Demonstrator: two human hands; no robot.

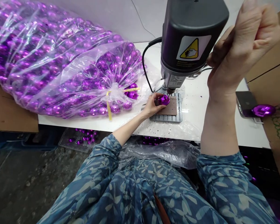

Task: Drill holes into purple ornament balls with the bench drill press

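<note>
My left hand [152, 105] pinches a shiny purple faceted ball [164, 100] between thumb and fingers. The ball rests on a brown board [172, 107] lying over the slotted metal base [179, 118] of a bench drill press [193, 31]. Directly above the ball is the drill's chuck [170, 91], its bit at or very near the ball's top; whether it has gone in I cannot tell. Up at the machine's right side, my right hand [247, 43] is closed around the feed handle, which the fingers mostly hide.
A big clear bag [60, 62] of purple balls, tied with yellow ribbon, fills the table's left. Dark shavings dot the white table [191, 127]. A phone [246, 103] and another purple ball [263, 110] are at right, beside cardboard [270, 77]. Below the left edge sits a tray of balls [84, 137].
</note>
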